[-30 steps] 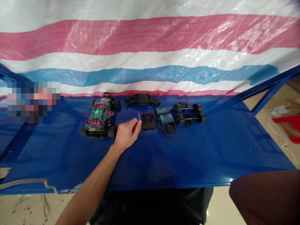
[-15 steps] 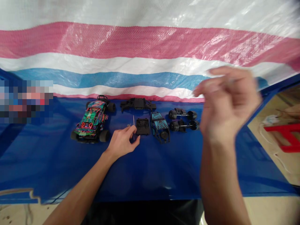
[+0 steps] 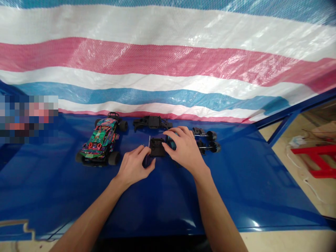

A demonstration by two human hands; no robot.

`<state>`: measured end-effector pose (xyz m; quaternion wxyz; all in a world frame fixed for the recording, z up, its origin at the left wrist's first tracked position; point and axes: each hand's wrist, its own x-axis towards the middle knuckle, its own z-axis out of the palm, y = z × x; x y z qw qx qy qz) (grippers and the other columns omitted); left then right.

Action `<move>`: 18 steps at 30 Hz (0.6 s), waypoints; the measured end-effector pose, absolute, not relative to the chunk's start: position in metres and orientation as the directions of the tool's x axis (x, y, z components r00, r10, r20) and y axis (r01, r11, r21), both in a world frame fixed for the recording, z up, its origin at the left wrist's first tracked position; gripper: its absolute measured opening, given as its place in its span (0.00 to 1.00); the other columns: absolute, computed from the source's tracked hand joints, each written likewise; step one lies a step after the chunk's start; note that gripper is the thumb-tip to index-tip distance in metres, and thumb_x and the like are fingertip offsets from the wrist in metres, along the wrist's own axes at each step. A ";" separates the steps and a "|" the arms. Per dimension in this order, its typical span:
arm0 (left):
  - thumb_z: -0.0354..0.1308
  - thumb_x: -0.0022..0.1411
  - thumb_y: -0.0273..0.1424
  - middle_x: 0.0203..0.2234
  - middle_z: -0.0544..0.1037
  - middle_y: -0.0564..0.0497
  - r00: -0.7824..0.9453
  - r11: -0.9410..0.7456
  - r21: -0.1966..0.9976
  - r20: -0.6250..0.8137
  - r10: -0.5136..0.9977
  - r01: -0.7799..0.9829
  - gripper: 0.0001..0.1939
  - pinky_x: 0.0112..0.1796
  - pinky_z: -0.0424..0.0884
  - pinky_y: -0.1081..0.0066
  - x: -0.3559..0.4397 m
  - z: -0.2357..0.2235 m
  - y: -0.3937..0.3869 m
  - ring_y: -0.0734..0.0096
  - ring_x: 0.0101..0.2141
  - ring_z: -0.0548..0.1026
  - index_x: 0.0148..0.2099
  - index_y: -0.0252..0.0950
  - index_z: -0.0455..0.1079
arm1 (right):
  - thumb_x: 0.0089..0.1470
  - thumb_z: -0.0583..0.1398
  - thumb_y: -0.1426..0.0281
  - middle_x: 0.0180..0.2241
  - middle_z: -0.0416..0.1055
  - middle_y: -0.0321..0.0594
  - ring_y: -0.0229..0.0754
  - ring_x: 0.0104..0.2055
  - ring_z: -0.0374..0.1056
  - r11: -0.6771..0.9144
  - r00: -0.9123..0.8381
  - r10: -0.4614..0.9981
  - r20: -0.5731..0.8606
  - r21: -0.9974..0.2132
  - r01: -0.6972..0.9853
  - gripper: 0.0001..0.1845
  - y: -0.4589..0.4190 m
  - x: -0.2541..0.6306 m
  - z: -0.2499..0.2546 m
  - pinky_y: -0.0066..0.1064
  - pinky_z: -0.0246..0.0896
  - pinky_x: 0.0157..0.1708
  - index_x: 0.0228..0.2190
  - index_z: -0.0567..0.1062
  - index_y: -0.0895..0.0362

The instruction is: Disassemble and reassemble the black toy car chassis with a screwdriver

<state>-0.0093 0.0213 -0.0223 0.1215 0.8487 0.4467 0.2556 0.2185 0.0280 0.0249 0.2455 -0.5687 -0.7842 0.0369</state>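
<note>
Leftward, a colourful toy car (image 3: 99, 140) is placed on the blue table (image 3: 162, 206). A thin rod (image 3: 149, 141) is met by the left hand (image 3: 133, 163); whether it is pinched cannot be told. Beside a square black part (image 3: 156, 148), a mostly hidden shell (image 3: 171, 144) is covered by the spread right hand (image 3: 185, 148).

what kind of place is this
Probably a makeshift workspace or assembly booth, though I can't be sure: a blue table stands before a striped plastic sheet, with a multicoloured toy truck and a loose black chassis on it.
</note>
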 end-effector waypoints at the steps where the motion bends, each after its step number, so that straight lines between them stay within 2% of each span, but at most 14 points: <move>1: 0.62 0.67 0.36 0.36 0.78 0.47 0.466 -0.591 0.415 0.369 0.804 0.692 0.09 0.37 0.74 0.63 -0.009 -0.021 0.022 0.60 0.35 0.77 0.46 0.39 0.72 | 0.60 0.69 0.66 0.54 0.78 0.53 0.65 0.58 0.67 0.321 -0.206 0.916 0.344 -0.322 0.890 0.19 0.025 0.221 0.025 0.61 0.66 0.57 0.52 0.80 0.52; 3: 0.64 0.67 0.38 0.47 0.79 0.40 0.489 -0.636 0.380 0.417 0.766 0.672 0.18 0.49 0.75 0.55 -0.008 -0.016 0.027 0.50 0.49 0.76 0.57 0.38 0.72 | 0.58 0.69 0.66 0.57 0.75 0.55 0.67 0.60 0.67 0.262 -0.153 0.930 0.334 -0.311 0.913 0.25 0.019 0.224 0.024 0.61 0.68 0.57 0.57 0.78 0.52; 5: 0.66 0.65 0.39 0.57 0.77 0.38 0.547 -0.667 0.359 0.386 0.743 0.653 0.28 0.57 0.71 0.48 -0.006 -0.009 0.035 0.43 0.58 0.70 0.65 0.39 0.69 | 0.59 0.68 0.66 0.60 0.73 0.56 0.67 0.61 0.67 0.202 -0.115 0.954 0.278 -0.311 0.929 0.31 0.014 0.225 0.022 0.61 0.69 0.58 0.63 0.73 0.52; 8: 0.68 0.63 0.39 0.64 0.75 0.38 0.628 -0.676 0.343 0.254 0.736 0.653 0.33 0.59 0.68 0.44 0.000 0.003 0.048 0.40 0.59 0.67 0.66 0.36 0.67 | 0.61 0.65 0.65 0.63 0.70 0.55 0.67 0.64 0.67 0.111 -0.068 0.987 0.145 -0.313 0.943 0.35 0.010 0.223 0.022 0.59 0.70 0.59 0.67 0.69 0.52; 10: 0.70 0.60 0.38 0.63 0.76 0.37 0.669 -0.681 0.334 0.169 0.724 0.652 0.33 0.57 0.68 0.44 0.005 0.011 0.057 0.40 0.56 0.68 0.64 0.34 0.69 | 0.60 0.66 0.67 0.64 0.69 0.56 0.66 0.62 0.69 0.058 -0.036 0.997 0.075 -0.315 0.947 0.34 0.010 0.222 0.023 0.56 0.71 0.57 0.66 0.69 0.52; 13: 0.72 0.58 0.36 0.54 0.81 0.37 0.711 -0.692 0.332 0.080 0.698 0.641 0.31 0.54 0.69 0.45 0.012 0.020 0.067 0.40 0.53 0.69 0.61 0.34 0.71 | 0.59 0.66 0.68 0.62 0.71 0.55 0.61 0.57 0.75 0.010 -0.001 1.000 0.026 -0.343 0.939 0.33 0.011 0.220 0.027 0.51 0.73 0.55 0.64 0.71 0.52; 15: 0.72 0.58 0.36 0.50 0.83 0.37 0.722 -0.697 0.337 0.069 0.688 0.633 0.31 0.53 0.70 0.44 0.016 0.023 0.071 0.39 0.52 0.69 0.62 0.35 0.71 | 0.58 0.66 0.69 0.59 0.75 0.53 0.59 0.54 0.77 -0.018 0.033 0.999 0.032 -0.375 0.927 0.31 0.012 0.220 0.030 0.47 0.74 0.53 0.62 0.73 0.51; 18: 0.74 0.56 0.36 0.50 0.82 0.38 0.720 -0.706 0.364 0.122 0.683 0.608 0.34 0.56 0.69 0.40 0.020 0.022 0.071 0.37 0.56 0.68 0.63 0.37 0.70 | 0.58 0.66 0.68 0.54 0.79 0.50 0.57 0.50 0.79 -0.051 0.087 0.994 0.070 -0.412 0.910 0.27 0.012 0.221 0.034 0.45 0.74 0.50 0.59 0.75 0.51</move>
